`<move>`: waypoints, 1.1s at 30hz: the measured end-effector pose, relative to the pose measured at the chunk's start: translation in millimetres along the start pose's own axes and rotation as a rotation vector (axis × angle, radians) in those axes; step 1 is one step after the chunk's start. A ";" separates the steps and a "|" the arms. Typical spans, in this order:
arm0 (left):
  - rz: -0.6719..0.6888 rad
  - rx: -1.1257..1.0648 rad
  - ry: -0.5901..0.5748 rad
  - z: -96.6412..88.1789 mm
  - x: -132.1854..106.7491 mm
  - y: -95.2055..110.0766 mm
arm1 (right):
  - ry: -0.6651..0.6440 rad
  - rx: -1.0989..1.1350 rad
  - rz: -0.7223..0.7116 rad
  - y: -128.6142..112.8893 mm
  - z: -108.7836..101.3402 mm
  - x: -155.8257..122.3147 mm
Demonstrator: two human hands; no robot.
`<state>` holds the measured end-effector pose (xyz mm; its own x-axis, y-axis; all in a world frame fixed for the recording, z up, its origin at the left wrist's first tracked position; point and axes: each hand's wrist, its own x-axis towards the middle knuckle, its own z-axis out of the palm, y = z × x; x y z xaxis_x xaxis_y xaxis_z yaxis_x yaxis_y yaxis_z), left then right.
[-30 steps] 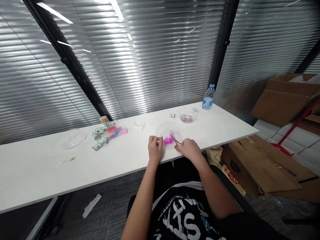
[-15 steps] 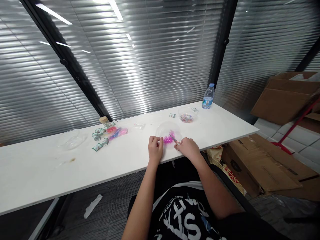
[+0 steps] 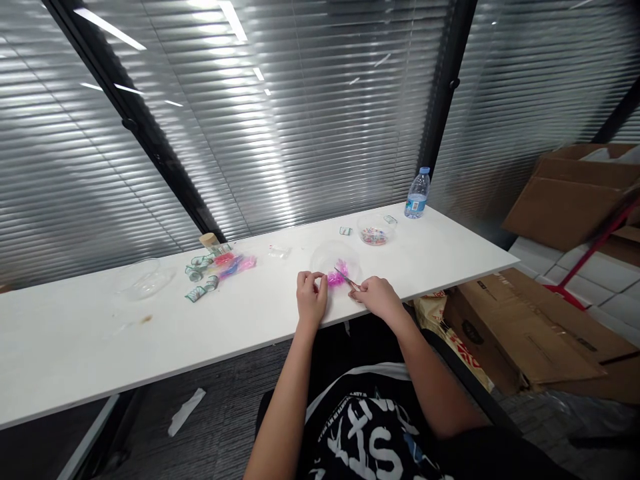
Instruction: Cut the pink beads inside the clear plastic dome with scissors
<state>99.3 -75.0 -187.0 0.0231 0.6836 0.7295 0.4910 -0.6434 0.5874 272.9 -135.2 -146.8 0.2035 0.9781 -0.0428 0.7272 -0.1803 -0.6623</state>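
My right hand (image 3: 379, 295) grips a small pair of scissors (image 3: 354, 284), its blades pointing left over pink shredded strands (image 3: 338, 275). Those strands lie at the near side of a clear round bowl (image 3: 323, 252). At the left of the bowl, my left hand (image 3: 312, 293) pinches the end of the pink strands between thumb and fingers. Just behind and to the right stands another clear bowl (image 3: 374, 236) with many small coloured pieces in it.
A water bottle (image 3: 417, 193) stands near the table's right end. Leftward lie a clear bag with coloured strands (image 3: 237, 265), several green-and-white wrappers (image 3: 195, 294) and a clear plastic lid (image 3: 149, 285). Cardboard boxes (image 3: 520, 327) sit right of the table.
The scissors' blades have shifted slightly up and left over the pink strands and show more clearly. My left hand stays in nearly the same place.
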 end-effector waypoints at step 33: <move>-0.066 -0.102 -0.033 -2.3 1.3 -0.4 | -0.195 0.299 -0.155 16.9 4.6 -7.4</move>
<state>97.1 -74.6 -185.5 0.0233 0.7352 0.6775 0.4010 -0.6276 0.6673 280.7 -145.0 -161.0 -0.0430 0.9980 -0.0471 0.5105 -0.0186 -0.8597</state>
